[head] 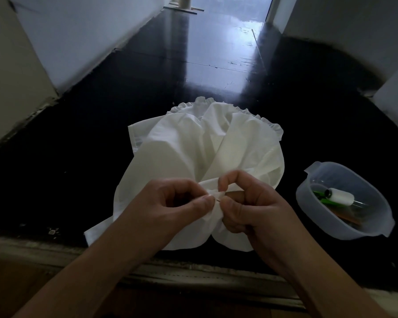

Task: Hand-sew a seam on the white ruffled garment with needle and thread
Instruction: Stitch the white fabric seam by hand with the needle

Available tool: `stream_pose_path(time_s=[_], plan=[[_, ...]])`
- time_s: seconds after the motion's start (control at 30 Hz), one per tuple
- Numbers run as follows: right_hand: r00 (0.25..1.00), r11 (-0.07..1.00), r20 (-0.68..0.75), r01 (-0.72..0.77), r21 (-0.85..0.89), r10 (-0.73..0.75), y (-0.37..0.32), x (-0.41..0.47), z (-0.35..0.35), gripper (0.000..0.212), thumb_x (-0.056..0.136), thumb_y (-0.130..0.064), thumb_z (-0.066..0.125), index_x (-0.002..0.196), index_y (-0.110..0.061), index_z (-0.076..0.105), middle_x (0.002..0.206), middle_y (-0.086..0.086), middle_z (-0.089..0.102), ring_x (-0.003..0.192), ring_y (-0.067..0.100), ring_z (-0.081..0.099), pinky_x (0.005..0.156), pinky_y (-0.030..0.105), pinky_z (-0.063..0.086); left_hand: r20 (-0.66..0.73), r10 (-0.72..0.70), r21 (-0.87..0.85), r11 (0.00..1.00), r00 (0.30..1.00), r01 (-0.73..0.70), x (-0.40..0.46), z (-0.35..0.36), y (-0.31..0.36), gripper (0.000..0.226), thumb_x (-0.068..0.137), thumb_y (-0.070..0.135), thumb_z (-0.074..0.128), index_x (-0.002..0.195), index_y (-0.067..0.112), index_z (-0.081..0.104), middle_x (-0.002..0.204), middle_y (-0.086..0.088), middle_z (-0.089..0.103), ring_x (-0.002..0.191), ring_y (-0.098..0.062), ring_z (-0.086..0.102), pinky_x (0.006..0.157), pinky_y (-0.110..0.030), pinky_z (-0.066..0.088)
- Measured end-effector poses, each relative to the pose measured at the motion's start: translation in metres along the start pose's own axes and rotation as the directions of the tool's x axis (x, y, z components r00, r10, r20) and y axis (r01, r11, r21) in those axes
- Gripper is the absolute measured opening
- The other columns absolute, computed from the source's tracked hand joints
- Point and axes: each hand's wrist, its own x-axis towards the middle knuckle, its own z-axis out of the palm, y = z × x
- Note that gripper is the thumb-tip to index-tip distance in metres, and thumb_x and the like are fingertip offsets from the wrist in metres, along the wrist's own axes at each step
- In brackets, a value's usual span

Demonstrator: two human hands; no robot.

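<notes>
We see a white ruffled garment [193, 143] lying spread on a shiny black floor [147, 88]; its frilly edge [202, 102] is on the far side, and its near part is bunched up between two hands; the left hand [170, 203] has its fingers curled in, and its thumb and first finger pinch a small fold of the cloth; the right hand [246, 203] is curled too, and it pinches the same fold from the right side, just beside the left fingers; a thin needle [217, 198] seems to poke out between the two thumbs, but it is very small and hard to make out; we cannot see the thread on it; to the right of the garment, near but not touching it, sits a clear plastic tub [313, 216]; inside the tub lie a white spool of thread [341, 196] and something green [319, 195]; white walls [78, 37] stand on the left and far right.
</notes>
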Motion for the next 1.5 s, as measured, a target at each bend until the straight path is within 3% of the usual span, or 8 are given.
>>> stream_pose_path(time_s=[0.1,0.27,0.4,0.63,0.93,1.13,1.27,1.5], plan=[[1.0,1.0,0.01,0.015,0.005,-0.015,0.002,0.002,0.001,0.018,0.089,-0.004,0.065,0.102,0.001,0.054,0.062,0.01,0.038,0.053,0.016,0.028,0.052,0.029,0.022,0.037,-0.021,-0.021,1.0,0.999,0.022,0.0,0.0,0.0,0.018,0.095,0.033,0.072,0.089,0.018,0.08,0.087,-0.014,0.076,0.09,-0.038,0.072,0.079,-0.037,0.054],[1.0,0.999,-0.003,0.028,-0.035,-0.028,0.001,0.001,0.004,0.022,0.09,-0.01,0.067,0.109,-0.004,0.058,0.06,0.007,0.044,0.052,0.015,0.036,0.051,0.028,0.028,0.058,-0.058,-0.096,0.993,0.997,0.064,0.0,0.0,0.0,0.016,0.094,0.027,0.07,0.093,0.015,0.081,0.094,-0.013,0.079,0.097,-0.035,0.075,0.09,-0.041,0.058],[0.998,0.996,-0.05,0.031,-0.088,-0.036,-0.004,-0.003,-0.001,0.03,0.09,-0.019,0.07,0.115,-0.006,0.059,0.064,0.011,0.055,0.055,0.022,0.042,0.052,0.031,0.032,0.033,-0.077,-0.211,0.974,0.996,0.082,0.001,0.001,0.002,0.013,0.091,0.026,0.078,0.086,0.015,0.081,0.089,-0.008,0.078,0.087,-0.018,0.073,0.079,-0.024,0.055],[0.993,0.98,-0.105,0.028,-0.199,-0.049,-0.001,-0.004,-0.007,0.006,0.084,-0.007,0.067,0.083,-0.002,0.065,0.066,0.016,0.052,0.057,0.025,0.04,0.05,0.029,0.033,0.012,-0.124,-0.302,0.946,0.992,0.121,0.001,0.0,0.001,0.015,0.083,0.028,0.073,0.081,0.015,0.079,0.082,-0.007,0.073,0.079,-0.016,0.068,0.07,-0.025,0.053],[0.973,0.971,-0.196,0.072,-0.227,-0.118,-0.002,-0.006,0.012,0.01,0.081,-0.006,0.072,0.077,0.001,0.066,0.061,0.007,0.059,0.055,0.015,0.051,0.053,0.021,0.042,0.046,-0.133,-0.281,0.949,0.99,0.141,0.001,0.007,0.004,0.013,0.087,0.023,0.072,0.082,0.014,0.08,0.083,-0.009,0.076,0.079,-0.014,0.071,0.07,-0.019,0.053],[0.939,0.75,-0.17,0.121,-0.651,-0.299,-0.011,-0.009,0.015,0.015,0.088,-0.013,0.077,0.094,-0.027,0.076,0.098,-0.008,0.075,0.101,0.014,0.068,0.086,0.033,0.05,-0.023,-0.185,-0.266,0.949,0.983,0.172,0.004,0.007,0.0,0.016,0.082,0.031,0.082,0.08,0.015,0.08,0.086,-0.011,0.078,0.082,-0.018,0.074,0.073,-0.025,0.055],[0.931,0.728,-0.106,0.199,-0.656,-0.35,-0.007,-0.009,0.023,0.024,0.084,-0.008,0.08,0.096,-0.028,0.078,0.102,-0.009,0.075,0.109,0.017,0.066,0.09,0.022,0.047,-0.034,-0.171,-0.169,0.972,0.985,0.163,0.007,0.009,-0.007,0.022,0.078,0.036,0.076,0.086,0.017,0.082,0.091,-0.011,0.08,0.09,-0.022,0.076,0.081,-0.03,0.058],[0.868,0.81,-0.253,0.243,-0.533,-0.427,0.007,-0.004,0.025,0.026,0.077,0.012,0.075,0.072,-0.013,0.071,0.083,-0.001,0.074,0.088,0.021,0.07,0.085,0.05,0.056,0.005,-0.146,-0.074,0.987,0.989,0.146,0.007,0.008,-0.008,0.024,0.077,0.043,0.076,0.076,0.019,0.076,0.078,-0.004,0.073,0.077,-0.013,0.067,0.07,-0.025,0.051]])
